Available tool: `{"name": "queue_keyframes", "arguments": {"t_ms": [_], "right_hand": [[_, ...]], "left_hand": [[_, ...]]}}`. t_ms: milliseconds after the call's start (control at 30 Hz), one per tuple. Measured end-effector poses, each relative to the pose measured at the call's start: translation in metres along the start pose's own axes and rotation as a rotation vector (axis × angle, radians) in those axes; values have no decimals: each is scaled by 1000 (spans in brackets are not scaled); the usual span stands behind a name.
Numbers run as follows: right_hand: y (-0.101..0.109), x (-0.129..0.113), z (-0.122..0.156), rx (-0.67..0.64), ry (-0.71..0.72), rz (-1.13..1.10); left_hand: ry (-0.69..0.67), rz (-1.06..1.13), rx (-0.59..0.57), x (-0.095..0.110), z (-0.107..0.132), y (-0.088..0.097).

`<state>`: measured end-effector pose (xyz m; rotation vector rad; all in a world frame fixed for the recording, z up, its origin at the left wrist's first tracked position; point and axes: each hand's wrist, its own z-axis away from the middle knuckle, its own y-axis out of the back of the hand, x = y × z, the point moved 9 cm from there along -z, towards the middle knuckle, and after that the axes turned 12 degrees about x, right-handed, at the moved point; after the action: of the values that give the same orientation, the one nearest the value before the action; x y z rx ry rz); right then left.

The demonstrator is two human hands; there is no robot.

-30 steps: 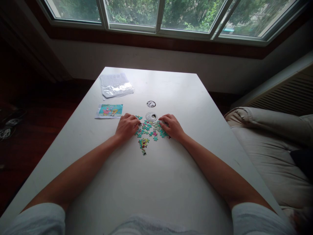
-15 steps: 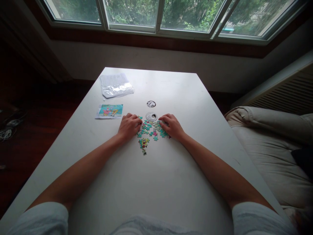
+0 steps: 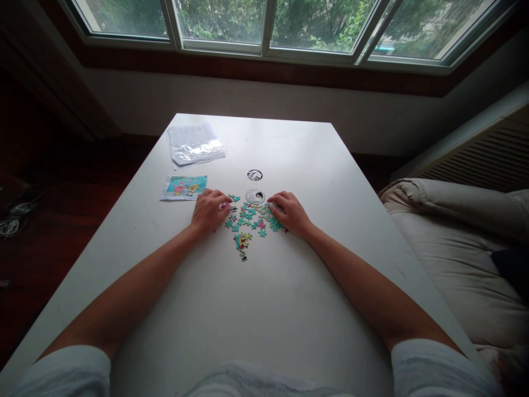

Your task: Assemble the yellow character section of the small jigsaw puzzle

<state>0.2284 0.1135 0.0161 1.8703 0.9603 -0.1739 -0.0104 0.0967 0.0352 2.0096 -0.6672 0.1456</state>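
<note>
Loose jigsaw puzzle pieces [image 3: 248, 212], mostly turquoise with some pink ones, lie spread on the white table between my hands. At the left edge of the spread, my left hand [image 3: 209, 212] rests with fingers apart and bent, touching some pieces; its palm hides others. My right hand [image 3: 289, 212] lies over the right edge, its thumb and fingers apart, with pieces under the fingertips. Closer to me is a joined cluster of puzzle pieces [image 3: 243, 241] showing a yellow cartoon figure. Neither hand visibly lifts a piece.
A cartoon picture sheet [image 3: 184, 188] lies left of the pieces. Behind it are papers in a clear plastic sleeve [image 3: 196, 144]. Two round grommets [image 3: 255, 175] are set in the white table [image 3: 256, 314]. A beige sofa [image 3: 446, 259] stands along the right side.
My left hand has moved left, away from the middle, uncovering pieces and carrying some along its edge. My right hand stays almost in place.
</note>
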Motion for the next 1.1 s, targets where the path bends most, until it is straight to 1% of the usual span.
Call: {"name": "queue_keyframes", "arguments": {"t_ms": [133, 267, 500, 700, 800, 933, 1033, 1100], "right_hand": [[0, 1, 0, -1, -3, 0], [0, 0, -1, 3, 2, -2], [0, 1, 0, 13, 1, -6], [-1, 3, 0, 11, -10, -14], [1, 2, 0, 8, -14, -23], [8, -12, 1, -3, -2, -27], [14, -33, 2, -5, 13, -55], [16, -50, 5, -15, 30, -104]], "left_hand": [[-5, -34, -25, 9, 1, -5], [-5, -58, -36, 16, 2, -5], [-20, -59, -47, 18, 5, -6], [-6, 25, -56, 20, 5, -4], [43, 121, -74, 24, 6, 1], [160, 310, -140, 31, 13, 4], [265, 465, -197, 36, 20, -1], [320, 552, -215, 39, 24, -4]]}}
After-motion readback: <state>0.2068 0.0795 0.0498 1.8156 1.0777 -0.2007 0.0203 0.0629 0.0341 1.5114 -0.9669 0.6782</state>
